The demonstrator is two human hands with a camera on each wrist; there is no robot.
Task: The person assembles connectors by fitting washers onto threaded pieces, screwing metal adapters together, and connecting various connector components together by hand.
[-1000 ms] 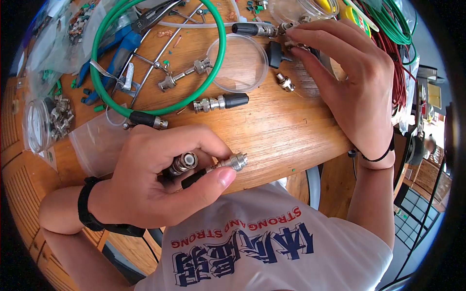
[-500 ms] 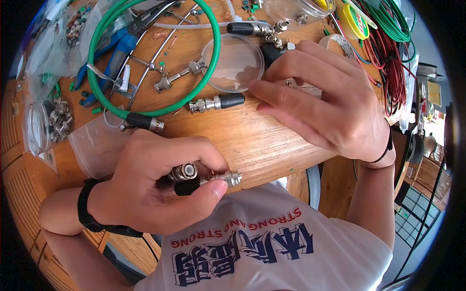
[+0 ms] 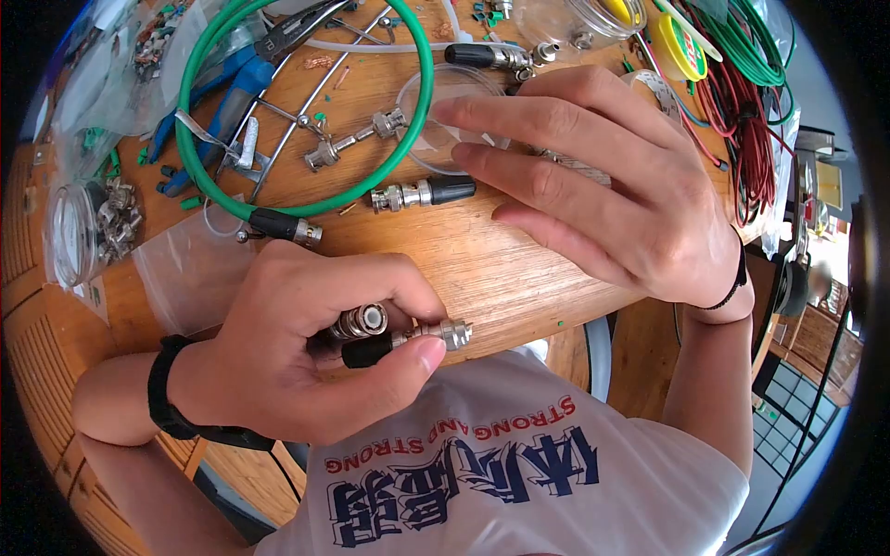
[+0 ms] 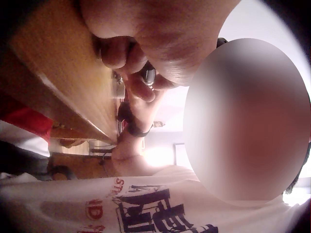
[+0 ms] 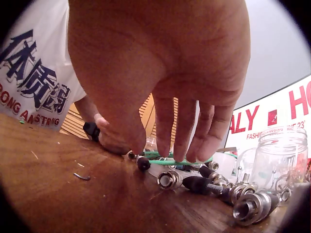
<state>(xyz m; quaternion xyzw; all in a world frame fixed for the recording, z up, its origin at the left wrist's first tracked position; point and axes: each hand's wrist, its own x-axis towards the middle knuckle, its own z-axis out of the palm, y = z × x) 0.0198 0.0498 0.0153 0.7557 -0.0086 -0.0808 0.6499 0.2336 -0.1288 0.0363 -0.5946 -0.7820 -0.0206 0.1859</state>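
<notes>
My left hand (image 3: 269,334) pinches a BNC connector (image 3: 454,334) with a black boot between thumb and index finger, its silver end pointing right. A second BNC connector (image 3: 371,320) sticks out of the same hand's curled fingers. My right hand (image 3: 612,185) is over the table with its fingers extended left, holding nothing visible. Its fingertips overlap the clear round lid (image 3: 431,156) in the head view. Just left of them lies a BNC connector with a black boot (image 3: 408,195). In the right wrist view, several connectors (image 5: 170,179) lie beyond the fingers.
A green cable loop (image 3: 427,69) lies around a joined pair of silver connectors (image 3: 324,154). Blue-handled pliers (image 3: 243,88) are at the back left. A jar of connectors (image 3: 76,236) lies far left. Red wires (image 3: 742,139) and a yellow tub (image 3: 681,46) are at the right.
My right hand has moved left and toward me from the connectors at the back right, its fingers now stretched out. The left hand keeps both connectors, the pinched one tilted slightly lower.
</notes>
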